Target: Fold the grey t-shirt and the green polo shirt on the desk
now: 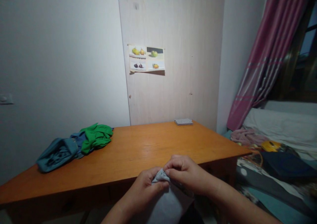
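grey cloth (168, 206): closest to the camera, off the desktop, in front of and below the desk's near edge. Its top is bunched between both hands and the rest hangs down between the forearms.
left hand (145, 189): just short of the near edge, back of the hand up. Its fingers (159, 185) are closed narrow, pinching the top fold of the cloth from the left.
right hand (185, 173): touching the left hand, level with the near edge. Its fingers are curled tight on the same fold from the right.
desk (153, 144): orange wood, with its middle bare.
blue garment (58, 151): crumpled by the left edge.
green garment (96, 136): heaped partly on the blue one, toward the far left corner.
checked pad (183, 121): small and flat, at the far edge near the far right corner.
bed (279, 125): to the right of the desk, pale sheet, with clothes and dark bags lying on it.
fruit picture (146, 59): stuck on the pale wood panel above the far edge.
curtain (267, 52): pink and striped, hanging at the far right over the bed.
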The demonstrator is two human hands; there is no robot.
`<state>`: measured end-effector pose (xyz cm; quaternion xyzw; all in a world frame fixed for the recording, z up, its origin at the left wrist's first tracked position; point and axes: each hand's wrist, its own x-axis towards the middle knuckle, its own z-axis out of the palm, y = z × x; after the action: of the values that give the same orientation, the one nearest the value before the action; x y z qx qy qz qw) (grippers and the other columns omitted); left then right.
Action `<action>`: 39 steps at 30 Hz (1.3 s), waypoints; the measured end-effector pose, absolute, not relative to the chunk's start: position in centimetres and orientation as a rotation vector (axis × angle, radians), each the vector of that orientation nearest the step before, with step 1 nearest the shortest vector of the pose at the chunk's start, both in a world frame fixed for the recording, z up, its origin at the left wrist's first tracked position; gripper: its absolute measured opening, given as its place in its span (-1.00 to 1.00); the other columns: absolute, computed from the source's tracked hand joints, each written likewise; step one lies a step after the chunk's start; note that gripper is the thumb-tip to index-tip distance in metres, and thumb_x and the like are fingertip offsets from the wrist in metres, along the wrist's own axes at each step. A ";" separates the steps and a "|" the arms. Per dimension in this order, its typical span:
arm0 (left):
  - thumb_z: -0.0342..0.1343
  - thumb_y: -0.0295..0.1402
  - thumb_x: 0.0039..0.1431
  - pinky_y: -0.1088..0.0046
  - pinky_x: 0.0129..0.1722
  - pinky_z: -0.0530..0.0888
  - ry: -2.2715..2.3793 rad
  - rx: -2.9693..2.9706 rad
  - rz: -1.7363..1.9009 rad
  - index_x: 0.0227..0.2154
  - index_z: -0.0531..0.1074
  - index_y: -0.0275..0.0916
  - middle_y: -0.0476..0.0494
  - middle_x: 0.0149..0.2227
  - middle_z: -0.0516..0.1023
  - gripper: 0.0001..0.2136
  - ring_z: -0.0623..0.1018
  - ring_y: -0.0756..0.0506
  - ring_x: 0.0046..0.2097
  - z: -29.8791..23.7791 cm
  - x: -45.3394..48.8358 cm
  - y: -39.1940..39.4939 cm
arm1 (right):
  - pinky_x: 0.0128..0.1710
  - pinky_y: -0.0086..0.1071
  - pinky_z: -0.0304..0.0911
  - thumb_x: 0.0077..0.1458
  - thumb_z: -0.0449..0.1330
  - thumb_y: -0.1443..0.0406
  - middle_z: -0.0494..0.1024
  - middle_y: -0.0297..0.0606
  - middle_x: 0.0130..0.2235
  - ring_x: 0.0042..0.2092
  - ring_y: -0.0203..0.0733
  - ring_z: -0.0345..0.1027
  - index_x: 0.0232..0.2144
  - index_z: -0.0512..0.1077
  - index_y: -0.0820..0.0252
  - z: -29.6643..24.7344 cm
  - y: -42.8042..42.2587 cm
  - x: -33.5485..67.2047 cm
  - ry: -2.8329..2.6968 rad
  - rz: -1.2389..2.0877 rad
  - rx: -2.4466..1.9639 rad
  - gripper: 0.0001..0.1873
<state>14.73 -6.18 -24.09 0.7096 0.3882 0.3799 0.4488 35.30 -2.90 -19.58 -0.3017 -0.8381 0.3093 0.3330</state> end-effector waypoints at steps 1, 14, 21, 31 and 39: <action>0.17 -0.28 0.19 0.45 -0.22 0.34 0.964 1.763 0.939 -0.20 0.50 -0.28 -0.10 -0.25 0.53 -0.80 0.46 -0.09 -0.21 -24.1 14.7 -6.1 | -0.29 -0.43 0.22 0.13 0.20 0.34 0.52 -0.33 -0.36 -0.29 -0.28 0.39 -0.34 0.64 0.13 -19.6 -3.0 35.3 -2.208 0.818 -0.776 -0.82; 0.16 -0.30 0.19 0.45 -0.20 0.34 0.914 1.751 0.995 -0.23 0.53 -0.30 -0.10 -0.27 0.54 -0.82 0.47 -0.09 -0.21 -23.9 15.5 -6.1 | -0.26 -0.36 0.17 0.21 0.21 0.16 0.48 -0.30 -0.31 -0.24 -0.20 0.34 -0.27 0.54 0.12 -20.1 -4.6 35.6 -2.377 0.490 -0.842 -0.82; 0.10 -0.43 0.14 0.51 -0.29 0.31 0.932 1.778 1.017 -0.32 0.48 -0.30 -0.03 -0.36 0.46 -0.91 0.41 -0.02 -0.30 -23.5 16.1 -6.0 | -0.01 -0.14 0.22 0.17 0.22 0.07 0.51 -0.05 0.01 0.02 0.04 0.35 0.15 0.36 0.16 -21.4 -4.5 35.0 -2.332 0.274 -0.950 -0.45; 0.17 -0.37 0.11 0.52 -0.34 0.27 1.181 1.909 1.029 -0.26 0.35 -0.23 0.02 -0.30 0.43 -0.85 0.39 -0.01 -0.26 -24.6 15.9 -5.4 | -0.29 -0.40 0.20 0.26 0.12 0.12 0.62 -0.24 -0.25 -0.24 -0.16 0.45 -0.18 0.55 0.15 -18.7 -2.9 35.6 -2.493 0.749 -0.881 -0.70; 0.27 -0.25 0.04 0.51 -0.39 0.27 1.078 1.678 0.979 -0.28 0.31 -0.23 0.03 -0.35 0.37 -0.71 0.38 -0.01 -0.31 -23.4 15.7 -4.9 | -0.49 -0.43 -0.04 0.23 0.14 0.13 0.51 -0.33 -0.45 -0.44 -0.30 0.27 -0.36 0.53 0.18 -17.5 -1.9 35.8 -2.500 0.608 -0.982 -0.72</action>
<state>15.69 -4.86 -23.37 0.6769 0.4346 0.3948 0.4439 35.83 -1.94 -17.45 -0.3499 -0.8908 0.2166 0.1926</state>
